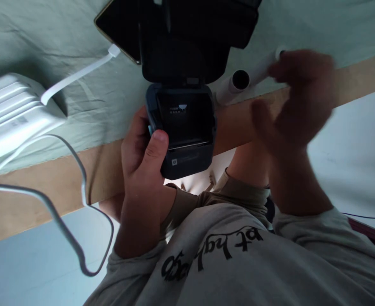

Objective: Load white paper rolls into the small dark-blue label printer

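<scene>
My left hand (144, 159) grips a dark portable thermal printer (187, 159) by its left side, the thumb pressing on its front edge. The printer's black lid (184, 59) is swung open, and its inner bay shows small white markings. No paper roll can be seen inside the bay. Off to the right, my right hand (302, 97) is smeared by motion, its thumb spread away from the fingers, with nothing visible between them. Its fingertips overlap the far end of a white roll (260, 72). Closer to the printer lies another white roll (227, 91) with a dark hollow core.
A phone (119, 27) with a white plug lies at the upper left, beside a black object (213, 21). A white power strip (18, 112) sits at the left, and a loose cable (56, 216) loops over the wooden table edge (63, 178). Green cloth (88, 97) covers the table.
</scene>
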The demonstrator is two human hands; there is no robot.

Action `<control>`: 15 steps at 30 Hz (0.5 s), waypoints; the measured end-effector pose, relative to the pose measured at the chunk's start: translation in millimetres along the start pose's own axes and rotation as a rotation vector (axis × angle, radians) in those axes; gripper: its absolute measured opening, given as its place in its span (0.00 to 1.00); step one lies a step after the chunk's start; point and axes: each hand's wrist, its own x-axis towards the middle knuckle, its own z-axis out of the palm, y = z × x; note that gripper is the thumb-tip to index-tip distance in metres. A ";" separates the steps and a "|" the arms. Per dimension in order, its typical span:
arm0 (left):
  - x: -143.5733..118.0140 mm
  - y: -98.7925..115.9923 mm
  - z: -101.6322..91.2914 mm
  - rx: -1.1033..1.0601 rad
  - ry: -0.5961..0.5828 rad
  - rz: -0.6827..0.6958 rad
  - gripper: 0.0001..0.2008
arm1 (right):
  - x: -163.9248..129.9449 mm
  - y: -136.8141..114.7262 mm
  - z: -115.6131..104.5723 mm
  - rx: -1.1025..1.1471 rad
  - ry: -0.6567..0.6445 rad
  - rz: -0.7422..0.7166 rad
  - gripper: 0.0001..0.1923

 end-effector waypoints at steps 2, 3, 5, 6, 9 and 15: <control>-0.4 0.5 2.1 0.001 0.039 0.031 0.15 | 1.4 -11.0 12.9 -0.044 -0.094 0.018 0.27; -0.4 0.6 2.2 0.011 0.046 0.038 0.15 | 2.2 -13.0 18.9 -0.076 -0.131 0.045 0.27; 0.0 1.1 0.4 0.039 0.019 0.019 0.16 | 2.8 -12.2 26.8 -0.120 -0.174 0.085 0.26; 0.4 1.6 -1.1 0.053 0.007 0.001 0.17 | 2.1 -10.8 28.0 -0.103 -0.187 0.097 0.26; 1.3 3.4 -5.0 0.063 -0.023 -0.028 0.17 | -3.4 -7.4 23.5 0.099 -0.219 0.130 0.30; 0.6 2.6 -7.1 0.057 -0.004 -0.045 0.18 | -11.7 -8.9 15.8 0.098 -0.255 0.057 0.26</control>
